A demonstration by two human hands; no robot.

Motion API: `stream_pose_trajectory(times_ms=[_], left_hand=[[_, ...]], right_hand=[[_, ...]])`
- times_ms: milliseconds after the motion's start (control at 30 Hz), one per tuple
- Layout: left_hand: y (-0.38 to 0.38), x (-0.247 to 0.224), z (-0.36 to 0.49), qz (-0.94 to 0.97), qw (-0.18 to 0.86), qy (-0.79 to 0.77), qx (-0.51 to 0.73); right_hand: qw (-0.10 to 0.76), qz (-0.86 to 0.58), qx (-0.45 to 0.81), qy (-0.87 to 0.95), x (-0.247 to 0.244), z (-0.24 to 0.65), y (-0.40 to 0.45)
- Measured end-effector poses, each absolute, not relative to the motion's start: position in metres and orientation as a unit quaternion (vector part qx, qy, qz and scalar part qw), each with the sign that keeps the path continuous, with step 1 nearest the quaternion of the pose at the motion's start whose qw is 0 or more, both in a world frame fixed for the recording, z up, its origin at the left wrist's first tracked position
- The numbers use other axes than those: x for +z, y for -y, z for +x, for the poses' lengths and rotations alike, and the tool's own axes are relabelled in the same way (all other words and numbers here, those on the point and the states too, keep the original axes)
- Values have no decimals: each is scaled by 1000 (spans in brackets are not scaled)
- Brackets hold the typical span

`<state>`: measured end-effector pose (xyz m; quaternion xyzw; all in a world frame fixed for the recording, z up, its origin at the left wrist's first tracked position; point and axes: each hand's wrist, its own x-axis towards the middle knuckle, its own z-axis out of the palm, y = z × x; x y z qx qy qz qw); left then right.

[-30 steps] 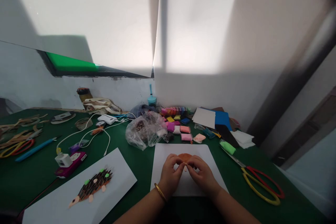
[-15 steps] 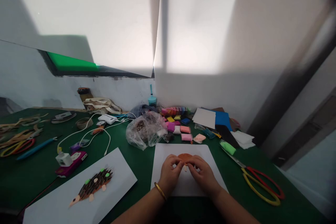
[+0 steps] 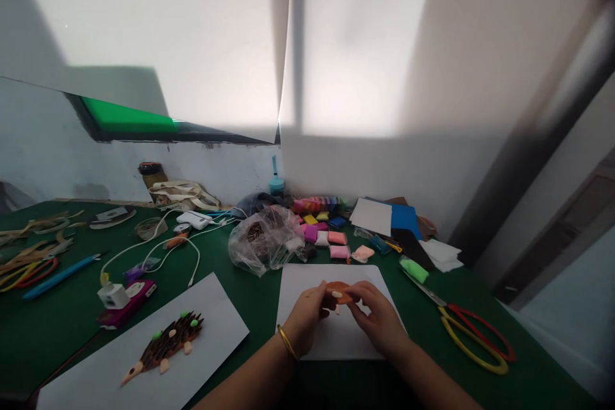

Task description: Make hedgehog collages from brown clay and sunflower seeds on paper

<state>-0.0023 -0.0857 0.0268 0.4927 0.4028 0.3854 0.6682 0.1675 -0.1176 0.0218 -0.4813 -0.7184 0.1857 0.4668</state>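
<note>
Both my hands meet over a white paper sheet [image 3: 331, 339] on the green table. My left hand [image 3: 307, 315], with a gold bangle at the wrist, and my right hand [image 3: 377, 317] pinch a flat orange clay piece [image 3: 339, 290] between their fingertips. The piece looks lifted slightly off the sheet; a small pale bit [image 3: 337, 311] hangs or lies just under it. Most of the orange piece is hidden by my fingers.
A second white sheet [image 3: 144, 349] at the left carries a finished clay hedgehog [image 3: 166, 346]. Scissors with red and yellow handles [image 3: 473, 336] lie at the right. Behind are a plastic bag [image 3: 264, 240], coloured clay packets [image 3: 327, 234], cables, a charger [image 3: 113, 295] and paper sheets [image 3: 384, 216].
My hands have raised the orange clay piece a little and turned inward around it. The view has shifted slightly to the left.
</note>
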Motion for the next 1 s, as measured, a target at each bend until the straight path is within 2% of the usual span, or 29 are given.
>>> stream_pose_trajectory(times_ms=[167,300,367,500,567,767,1000], left_hand=[[88,36,-3,440,753,-392,293],[87,35,-6,495,742,-382,243],[83,34,-9,574,668,-404,246],[73,30,-21,735,357,-474,329],[66,25,-28,763,258,-489,335],[51,5,-38,729,257,-542,329],[51,1,-37,729,260,-544,323]], right_hand=[[455,-454,122,756,18,174,113],[460,-450,134,754,18,176,111],[461,-458,143,747,19,178,111],[423,-536,147,716,12,187,111],[385,-581,145,702,5,192,112],[296,-621,125,715,-6,191,113],[266,-628,63,729,-5,178,109]])
